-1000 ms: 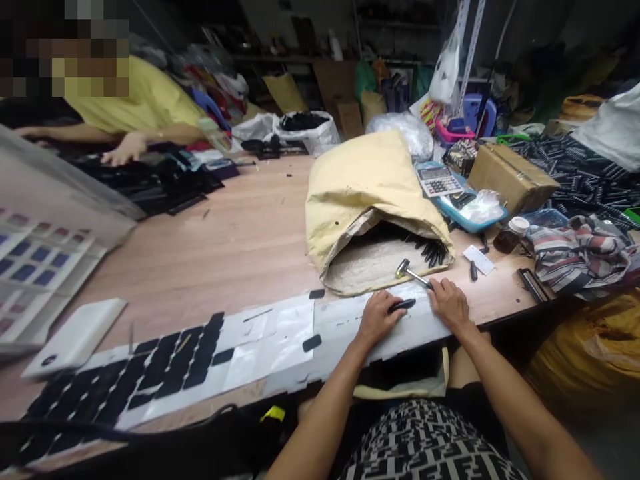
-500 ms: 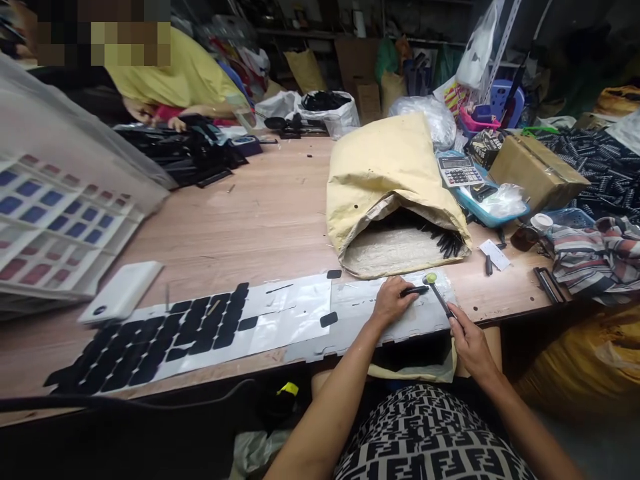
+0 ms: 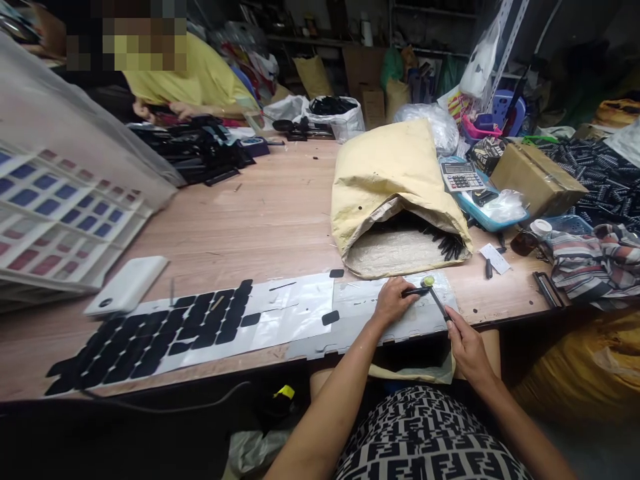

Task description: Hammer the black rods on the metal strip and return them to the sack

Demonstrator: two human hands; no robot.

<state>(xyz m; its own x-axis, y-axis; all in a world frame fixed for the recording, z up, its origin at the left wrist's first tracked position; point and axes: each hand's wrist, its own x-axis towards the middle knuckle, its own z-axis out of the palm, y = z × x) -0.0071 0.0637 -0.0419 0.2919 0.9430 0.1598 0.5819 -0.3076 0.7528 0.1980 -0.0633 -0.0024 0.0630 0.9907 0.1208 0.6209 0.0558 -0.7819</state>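
On the grey board point(image 3: 345, 341) at the table's front edge, my left hand point(image 3: 393, 303) is closed on a slim black piece point(image 3: 414, 291) that points to the right. My right hand point(image 3: 469, 341) grips the dark handle of a tool point(image 3: 440, 304). The tool's round, yellow-green head touches or lies right beside the tip of the black piece; I cannot tell which. Behind both hands lies a yellow sack point(image 3: 385, 163), its mouth toward me, with black pieces inside. Left of my left hand, rounded black patches point(image 3: 145, 333) cover part of a white sheet point(image 3: 300, 300).
A white box point(image 3: 125, 285) and a rack of coloured squares point(image 3: 55, 207) stand at left. At right are a calculator point(image 3: 461, 177), a blue tray point(image 3: 493, 217), a carton point(image 3: 537, 177) and a striped cloth point(image 3: 583, 263). A person in yellow point(image 3: 200, 80) works across the table.
The camera view has shifted slightly. Both hands keep their grips, and the tool's head sits at almost the same spot by the black piece's tip.
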